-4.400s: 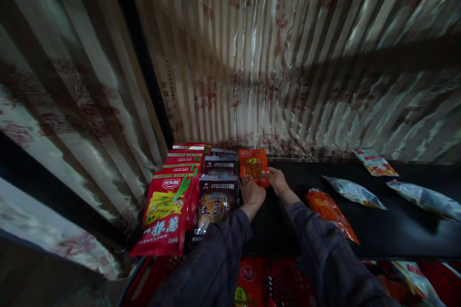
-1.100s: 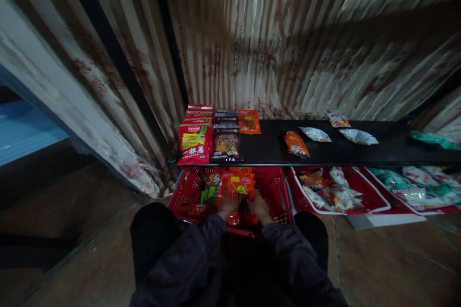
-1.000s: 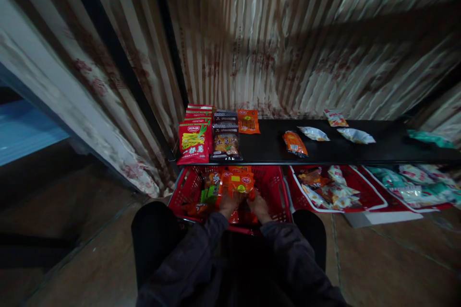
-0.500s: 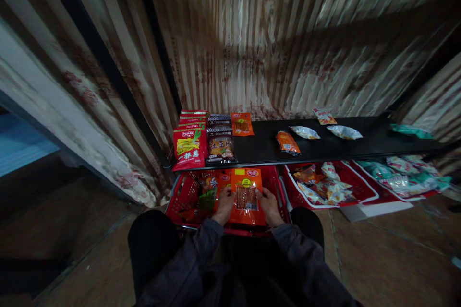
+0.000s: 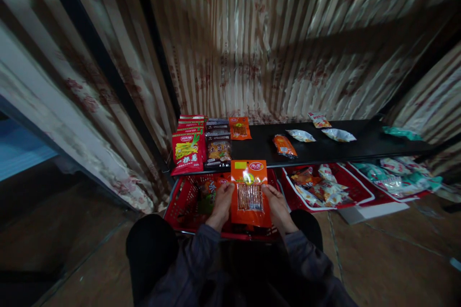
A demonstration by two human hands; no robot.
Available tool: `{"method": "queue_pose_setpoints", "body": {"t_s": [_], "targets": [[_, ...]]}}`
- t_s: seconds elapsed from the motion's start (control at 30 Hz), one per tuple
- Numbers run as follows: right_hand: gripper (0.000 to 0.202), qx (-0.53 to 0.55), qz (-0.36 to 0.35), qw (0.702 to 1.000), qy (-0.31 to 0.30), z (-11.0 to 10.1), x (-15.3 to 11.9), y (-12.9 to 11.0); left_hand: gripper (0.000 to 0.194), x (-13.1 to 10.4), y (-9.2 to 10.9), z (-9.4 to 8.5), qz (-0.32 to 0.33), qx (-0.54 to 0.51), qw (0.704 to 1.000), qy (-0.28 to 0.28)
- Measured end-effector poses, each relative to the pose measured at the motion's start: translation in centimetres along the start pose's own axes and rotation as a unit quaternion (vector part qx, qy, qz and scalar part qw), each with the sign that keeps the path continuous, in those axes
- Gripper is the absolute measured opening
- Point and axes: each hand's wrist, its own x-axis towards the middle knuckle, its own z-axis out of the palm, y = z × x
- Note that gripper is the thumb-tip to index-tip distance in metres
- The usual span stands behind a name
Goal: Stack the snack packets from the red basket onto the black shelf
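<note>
Between my two hands is an orange snack packet (image 5: 250, 194) with a clear window, its printed front facing me. My left hand (image 5: 222, 204) pinches its left edge, and my right hand (image 5: 278, 207) grips the right edge. Below it is a red basket (image 5: 172, 208) with more packets inside, among them a dark green one (image 5: 207, 201). Beyond, on the black shelf (image 5: 259, 141), a similar orange packet (image 5: 239, 128) lies beside dark potato-chip bags (image 5: 219, 149) and a row of red bags (image 5: 188, 153).
On the shelf's right part lie an orange bag (image 5: 284, 146), white bags (image 5: 301, 135) and a green bag (image 5: 401, 133). Two more baskets of bags, one with a white rim (image 5: 326, 209), stand below. A striped curtain (image 5: 230, 48) hangs behind; a black post (image 5: 154, 38) rises at left.
Both hands have raised the orange packet up out of the basket and closer to me, so it now overlaps the shelf's front edge. The view has shifted slightly.
</note>
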Motion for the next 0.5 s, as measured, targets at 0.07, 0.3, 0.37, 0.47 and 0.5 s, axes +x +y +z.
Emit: {"method": "queue_pose_setpoints", "body": {"t_s": [0.07, 0.3, 0.37, 0.47, 0.5], "targets": [[0.039, -0.010, 0.002, 1.000, -0.006, 0.3, 0.0, -0.3, 0.038, -0.1, 1.7, 0.0, -0.010, -0.040, 0.999, -0.013], [0.038, -0.006, 0.017, 0.999, -0.029, 0.8, -0.9, -0.7, 0.055, 0.1, 5.3, 0.6, -0.005, -0.131, 0.990, -0.047], [0.037, 0.007, 0.027, 0.999, -0.038, 0.9, -1.1, -0.9, 0.055, 0.4, 5.2, 0.8, 0.002, -0.138, 0.990, -0.036], [0.036, 0.032, 0.037, 0.997, -0.062, 1.3, -1.5, -1.4, 0.050, 0.7, 4.6, 1.1, 0.020, -0.109, 0.994, -0.002], [0.036, 0.038, 0.037, 0.996, -0.070, 1.5, -1.6, -1.6, 0.049, 0.8, 4.4, 1.1, 0.025, -0.094, 0.995, 0.008]]}}
